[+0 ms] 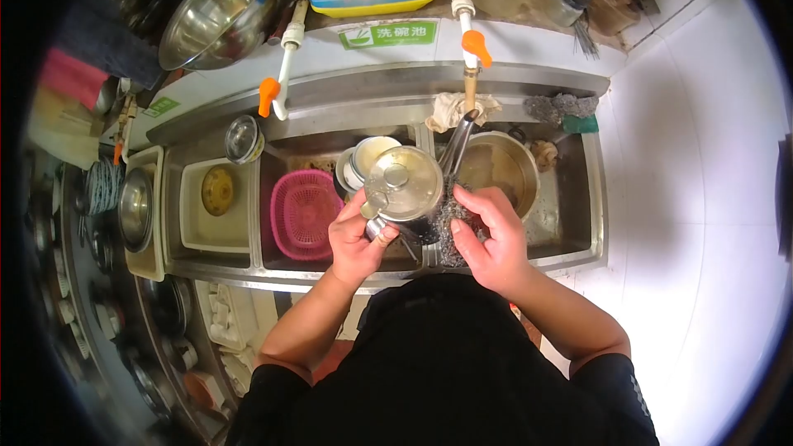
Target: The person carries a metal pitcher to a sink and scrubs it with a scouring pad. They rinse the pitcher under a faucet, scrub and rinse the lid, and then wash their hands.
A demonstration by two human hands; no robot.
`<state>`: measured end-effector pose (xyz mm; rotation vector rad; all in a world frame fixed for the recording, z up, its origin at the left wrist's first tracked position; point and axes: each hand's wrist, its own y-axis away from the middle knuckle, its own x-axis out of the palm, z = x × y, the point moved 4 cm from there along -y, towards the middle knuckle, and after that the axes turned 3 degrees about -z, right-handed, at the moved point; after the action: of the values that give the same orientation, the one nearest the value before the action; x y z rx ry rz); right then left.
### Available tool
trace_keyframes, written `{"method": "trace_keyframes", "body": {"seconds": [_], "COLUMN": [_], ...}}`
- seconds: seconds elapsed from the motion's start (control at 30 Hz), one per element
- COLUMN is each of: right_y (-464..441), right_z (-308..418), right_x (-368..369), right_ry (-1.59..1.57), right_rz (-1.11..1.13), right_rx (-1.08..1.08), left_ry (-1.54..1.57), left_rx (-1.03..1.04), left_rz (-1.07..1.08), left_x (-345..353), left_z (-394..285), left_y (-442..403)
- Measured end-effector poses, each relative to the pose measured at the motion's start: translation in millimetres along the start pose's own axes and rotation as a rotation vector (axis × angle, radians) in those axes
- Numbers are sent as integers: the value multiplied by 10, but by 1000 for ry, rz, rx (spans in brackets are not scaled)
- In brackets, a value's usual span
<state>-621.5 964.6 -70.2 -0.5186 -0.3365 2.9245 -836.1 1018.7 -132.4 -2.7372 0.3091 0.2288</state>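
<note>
My left hand (pixel 357 244) grips the handle side of a lidded metal jug (pixel 405 186), held over the sink divider with its round lid and knob facing up. My right hand (pixel 500 244) is closed on a grey steel wool scourer (pixel 450 235), right beside the jug's wall; whether the two touch I cannot tell. Behind the jug, pale bowls or cups (pixel 376 147) are partly covered by it. A pink plastic basket (pixel 299 213) lies in the middle basin. At the right, a large metal pot (pixel 529 169) holds cloudy water, and a long metal handle (pixel 459 142) leans near its rim.
Two taps with orange levers (pixel 269 96) (pixel 477 47) overhang the sink. A cloth (pixel 450 110) wraps the right outlet. The left basin has a white tub (pixel 194 227). A small metal bowl (pixel 244 139) sits on the rim; more scourers (pixel 562 107) lie at the back right.
</note>
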Motion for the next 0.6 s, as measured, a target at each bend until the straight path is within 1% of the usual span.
{"method": "trace_keyframes", "body": {"seconds": [0.07,0.1,0.13,0.17,0.2,0.23,0.27,0.3,0.37,0.4,0.43,0.47,0.53,0.6], "right_y": [-76,-138,-191,-297,-394,-431,-449,-450,-339,-258,-185,-122,-93,-236], "right_z": [95,110,150,214,263,298,349,390,452,490,532,573,551,439], "right_x": [-58,-105,-185,-245,-284,-315,-326,-326,-292,-259,-196,-140,-129,-278], "right_ry": [34,19,30,28,26,28,102,176,222,265,264,271,253,241], "right_rz": [-84,-122,-101,-54,-9,-10,19,48,20,-8,-13,-18,-19,-33], "right_rx": [-156,-161,-57,-112,-166,-165,-216,-268,-245,-221,-214,-263,-269,-159], "left_ry": [1,1,-69,-140,-138,-146,-153,-150,-264,-264,-291,-317,-320,-325], "left_rx": [50,47,117,188,187,232,278,278,311,311,302,293,305,315], "left_rz": [-1,-2,42,87,87,90,94,95,20,19,-27,-73,-66,-54], "left_x": [9,-2,-1,13,19,31,43,60,90,119,139,150,162,131], "left_z": [-10,-7,-33,-62,-79,-127,-181,-231,-326,-331,-322,-314,-313,-321], "left_y": [-33,-42,-44,-44,-63,-88,-102,-107,-113,-106,-100,-101,-98,-85]}}
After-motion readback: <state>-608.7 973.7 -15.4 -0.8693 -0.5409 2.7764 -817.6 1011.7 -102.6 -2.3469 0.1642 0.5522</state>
